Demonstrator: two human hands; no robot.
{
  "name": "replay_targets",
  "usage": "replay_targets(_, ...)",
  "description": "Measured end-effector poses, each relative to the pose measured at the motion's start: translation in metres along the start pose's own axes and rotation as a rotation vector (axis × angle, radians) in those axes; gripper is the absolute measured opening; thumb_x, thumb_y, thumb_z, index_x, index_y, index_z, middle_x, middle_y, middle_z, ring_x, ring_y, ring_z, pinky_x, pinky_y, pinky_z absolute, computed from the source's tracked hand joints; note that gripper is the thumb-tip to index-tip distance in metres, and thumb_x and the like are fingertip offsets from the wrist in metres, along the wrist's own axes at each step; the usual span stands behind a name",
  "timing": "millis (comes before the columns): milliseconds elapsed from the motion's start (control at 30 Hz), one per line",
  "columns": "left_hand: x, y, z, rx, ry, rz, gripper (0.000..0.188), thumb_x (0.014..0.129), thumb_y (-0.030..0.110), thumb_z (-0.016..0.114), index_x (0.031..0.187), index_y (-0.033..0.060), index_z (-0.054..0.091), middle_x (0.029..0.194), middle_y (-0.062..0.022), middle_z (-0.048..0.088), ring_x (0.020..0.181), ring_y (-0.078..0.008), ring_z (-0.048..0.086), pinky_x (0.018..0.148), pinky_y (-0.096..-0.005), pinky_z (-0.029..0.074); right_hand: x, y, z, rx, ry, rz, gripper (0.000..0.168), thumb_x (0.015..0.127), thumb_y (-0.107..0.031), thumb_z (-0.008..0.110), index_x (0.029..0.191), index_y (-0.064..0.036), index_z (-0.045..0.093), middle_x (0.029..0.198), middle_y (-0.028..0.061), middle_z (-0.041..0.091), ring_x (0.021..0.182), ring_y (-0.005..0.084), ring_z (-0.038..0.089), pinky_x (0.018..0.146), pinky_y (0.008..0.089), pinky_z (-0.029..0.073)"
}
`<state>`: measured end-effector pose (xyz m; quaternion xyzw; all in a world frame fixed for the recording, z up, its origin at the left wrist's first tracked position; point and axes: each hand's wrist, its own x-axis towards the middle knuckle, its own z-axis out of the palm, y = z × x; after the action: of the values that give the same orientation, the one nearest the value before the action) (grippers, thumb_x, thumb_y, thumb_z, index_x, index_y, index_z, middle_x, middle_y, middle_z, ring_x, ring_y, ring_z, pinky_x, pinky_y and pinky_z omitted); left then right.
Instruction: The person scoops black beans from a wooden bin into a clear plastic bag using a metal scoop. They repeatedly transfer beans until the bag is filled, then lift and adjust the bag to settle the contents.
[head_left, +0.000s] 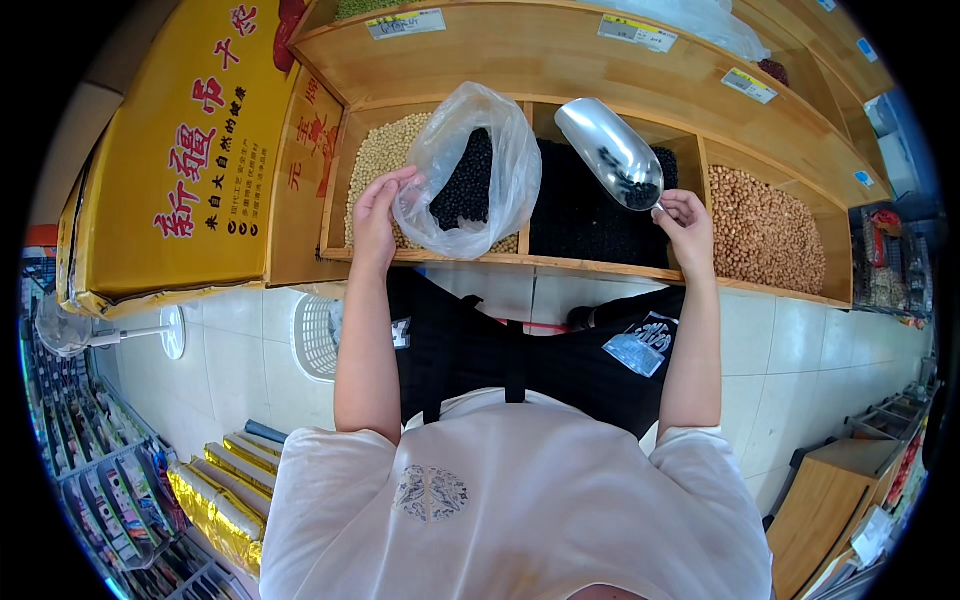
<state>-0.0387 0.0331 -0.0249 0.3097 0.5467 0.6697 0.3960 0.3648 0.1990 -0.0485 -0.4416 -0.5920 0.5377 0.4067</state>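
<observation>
My left hand (379, 214) grips the left rim of a clear plastic bag (517, 161), which stands open with black beans (469, 184) inside. The bag is over the compartment of pale yellow beans (382, 146). My right hand (686, 221) holds the handle end of a shiny metal scoop (600, 127). The scoop is above the middle compartment of black beans (585, 225), its mouth pointing up and left in the view. A small heap of black beans lies in it near the handle, with a few farther up.
A wooden divider (703, 180) separates the black beans from reddish-brown peanuts (765, 225) at right. A higher wooden shelf (525, 45) with price tags runs behind. A yellow printed carton (195, 150) stands at left. A white plastic basket (311, 337) sits on the tiled floor.
</observation>
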Motion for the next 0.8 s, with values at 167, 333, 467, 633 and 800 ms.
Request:
replay_targets(167,0.001,0.0,0.0,-0.004,-0.013,-0.01,0.029,0.098,0.012,0.043,0.114,-0.0032,0.062,0.107,-0.0148,0.068,0.102,-0.0191,0.063,0.092,-0.0295,0.047,-0.005,-0.027,0.005,0.016,0.011,-0.021,0.027,0.079,0.006,0.068,0.103,0.0,0.059,0.096,0.0058,0.066,0.085,0.0101,0.062,0.077,0.0217,0.05)
replay_targets(333,0.0,0.0,-0.001,-0.006,-0.009,-0.005,0.029,0.098,0.012,0.043,0.114,-0.0033,0.062,0.107,-0.0146,0.068,0.102,-0.0188,0.063,0.092,-0.0293,0.047,-0.022,-0.117,0.023,-0.204,-0.071,-0.135,0.028,0.079,0.003,0.068,0.106,0.001,0.06,0.096,0.007,0.067,0.088,0.0128,0.065,0.08,0.0249,0.051)
replay_targets(467,0.0,-0.001,-0.001,-0.008,-0.006,-0.003,0.029,0.098,0.012,0.042,0.114,-0.003,0.062,0.107,-0.014,0.068,0.102,-0.0186,0.064,0.092,-0.0292,0.047,-0.043,-0.177,0.046,-0.595,-0.122,-0.241,0.027,0.074,-0.004,0.069,0.1,-0.004,0.065,0.088,0.0097,0.071,0.082,0.0172,0.07,0.075,0.028,0.054)
replay_targets(633,-0.001,0.0,-0.001,-0.012,-0.001,0.0,0.029,0.099,0.012,0.042,0.113,-0.0026,0.063,0.107,-0.0132,0.068,0.101,-0.0184,0.064,0.091,-0.029,0.048,-0.06,-0.208,0.072,-1.081,-0.123,-0.486,0.021,0.072,-0.011,0.068,0.092,-0.009,0.064,0.08,0.0078,0.067,0.076,0.0266,0.065,0.066,0.0378,0.052)
replay_targets(800,0.0,-0.001,-0.002,-0.014,-0.017,0.004,0.029,0.099,0.011,0.042,0.113,-0.0025,0.063,0.107,-0.0131,0.068,0.101,-0.0181,0.064,0.09,-0.0287,0.048,-0.064,-0.214,0.078,-1.142,-0.14,-0.526,0.02,0.073,-0.01,0.068,0.092,-0.01,0.064,0.08,0.0073,0.067,0.077,0.0265,0.065,0.067,0.0392,0.052)
